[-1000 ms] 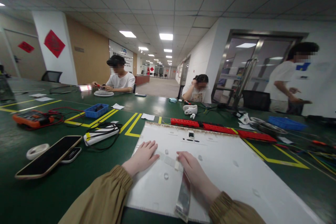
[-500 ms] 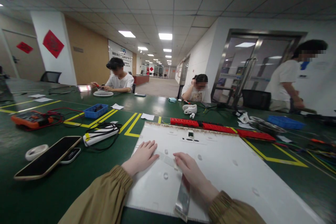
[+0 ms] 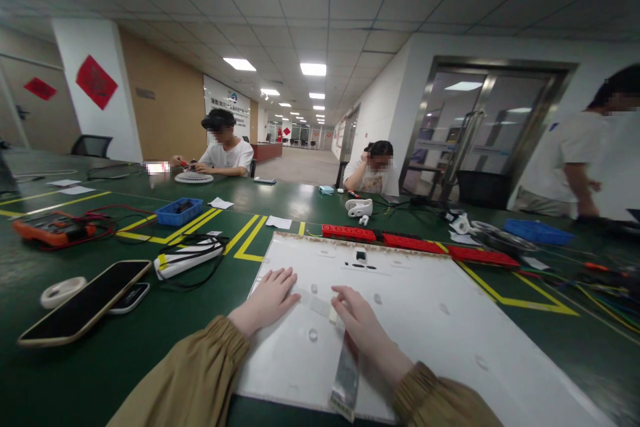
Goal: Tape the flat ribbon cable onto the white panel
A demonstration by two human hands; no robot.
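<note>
A large white panel [image 3: 440,320] lies flat on the green table in front of me. My left hand [image 3: 270,297] rests flat on its near left part, fingers stretched out. My right hand [image 3: 357,323] lies beside it, fingers pressing down on a strip of clear tape [image 3: 316,304] that runs between both hands. From under the right hand a flat ribbon cable [image 3: 347,373] runs toward me over the panel's near edge. Both sleeves are mustard brown.
Left of the panel lie a phone [image 3: 85,300], a tape roll [image 3: 63,291], a white power strip [image 3: 187,257], a blue tray [image 3: 179,211] and an orange multimeter [image 3: 47,227]. Red blocks [image 3: 415,242] line the panel's far edge. Two people sit across the table; another stands at right.
My hands hold almost the same place on the panel; the right fingers crept slightly left along the tape. The standing person at right moved further right. The view drifted a little.
</note>
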